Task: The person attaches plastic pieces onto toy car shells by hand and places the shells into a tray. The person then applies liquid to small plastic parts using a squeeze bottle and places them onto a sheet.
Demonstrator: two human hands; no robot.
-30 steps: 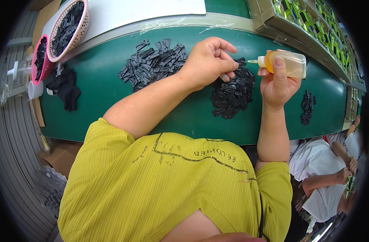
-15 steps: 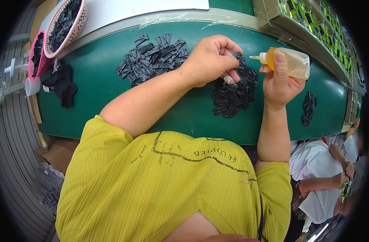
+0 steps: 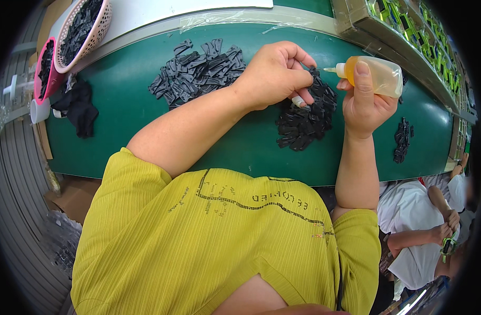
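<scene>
Since the first frame, the left hand (image 3: 276, 76) has brought its forefinger tip closer to the nozzle (image 3: 330, 69); the co-worker's hands (image 3: 447, 229), near four o'clock, have shifted slightly.

Taking the view's centre as the dial, the left hand lies at one o'clock, thumb and forefinger bent together beside the nozzle, a white wrap (image 3: 298, 101) around one finger. I cannot tell whether it pinches anything: dark pieces lie behind the fingertips. The right hand (image 3: 367, 107), at two o'clock, grips a translucent squeeze bottle (image 3: 379, 77) of amber liquid, thumb across its side, nozzle pointing to nine o'clock.

Beneath the left fingers is a heap of flat black parts (image 3: 303, 126). A wider spread of black parts (image 3: 198, 73) lies at eleven o'clock, and a small cluster (image 3: 402, 140) at three, all on the green tabletop (image 3: 240, 149).

Farther out, at ten o'clock, a pale pink perforated basket (image 3: 100, 32) and a hot-pink bowl (image 3: 54, 81) hold black parts. Below them lies a black cloth (image 3: 84, 113). A carton (image 3: 350, 16) of neon-green pieces (image 3: 444, 65) stands toward two o'clock.
</scene>
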